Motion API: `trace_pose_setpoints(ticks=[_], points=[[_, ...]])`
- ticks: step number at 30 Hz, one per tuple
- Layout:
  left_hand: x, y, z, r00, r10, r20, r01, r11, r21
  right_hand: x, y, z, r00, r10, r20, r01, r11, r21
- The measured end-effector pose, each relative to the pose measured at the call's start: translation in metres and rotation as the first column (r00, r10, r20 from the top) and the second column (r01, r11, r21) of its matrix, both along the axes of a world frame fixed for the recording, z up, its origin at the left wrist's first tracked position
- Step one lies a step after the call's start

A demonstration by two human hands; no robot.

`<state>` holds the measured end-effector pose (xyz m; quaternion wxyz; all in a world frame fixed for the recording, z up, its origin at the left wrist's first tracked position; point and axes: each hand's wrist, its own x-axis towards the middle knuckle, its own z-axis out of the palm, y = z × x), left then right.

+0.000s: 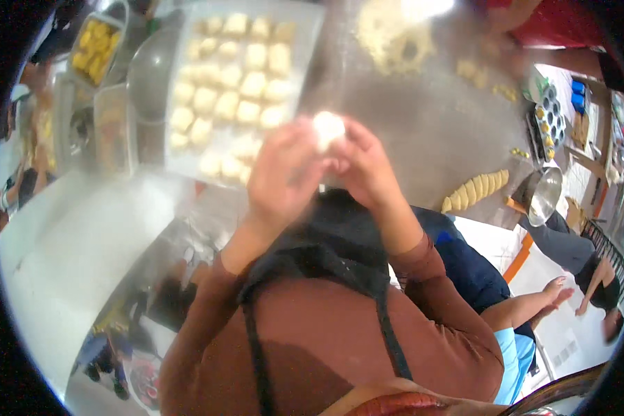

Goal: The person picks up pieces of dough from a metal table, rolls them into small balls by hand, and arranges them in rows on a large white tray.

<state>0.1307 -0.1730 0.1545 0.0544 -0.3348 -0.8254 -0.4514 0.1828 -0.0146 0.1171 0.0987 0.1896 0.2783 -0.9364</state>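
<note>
My left hand [286, 169] and my right hand [366, 158] meet in front of my chest, with a small pale dough piece [328, 127] held between their fingers. Glare washes out its shape. To the left lies a white tray [307, 39] bearing rows of pale dough pieces [228, 105]; my left hand overlaps its lower right part. Right of my hands, a sliced roll of dough [476, 190] rests near the edge of the metal worktable [421, 130]. A flattened sheet of dough [395, 41] with a hole in it lies at the far side.
A metal bowl [545, 196] stands at the table's right edge, a tray of round molds [550, 122] beyond it. At far left is a container of yellow pieces [94, 49] near a round metal lid or bowl [156, 75]. Other people stand at the right and far side.
</note>
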Motion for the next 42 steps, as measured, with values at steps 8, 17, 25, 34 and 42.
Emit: trace_pose_setpoints(ticks=[8, 17, 25, 34, 42], points=[[0.006, 0.019, -0.002, 0.992, -0.076, 0.101, 0.089, 0.987, -0.133, -0.045, 0.131, -0.079, 0.958, -0.268, 0.099, 0.028, 0.432, 0.902], [0.014, -0.003, -0.014, 0.983, 0.017, 0.180, 0.033, 0.962, -0.270, -0.131, 0.255, -0.176, 0.973, 0.232, 0.008, 0.108, -0.482, 0.869], [0.017, 0.004, -0.023, 0.983, 0.009, 0.184, 0.039, 0.966, -0.257, -0.179, 0.298, -0.198, 0.950, 0.295, 0.107, 0.091, -0.585, 0.806], [0.015, 0.003, -0.024, 0.979, 0.042, 0.199, 0.013, 0.963, -0.269, -0.154, 0.262, -0.180, 0.972, 0.236, 0.003, 0.185, -0.769, 0.612], [0.016, 0.000, -0.023, 0.976, 0.022, 0.218, 0.035, 0.966, -0.255, -0.113, 0.197, -0.158, 0.967, 0.235, 0.096, 0.097, -0.691, 0.716]])
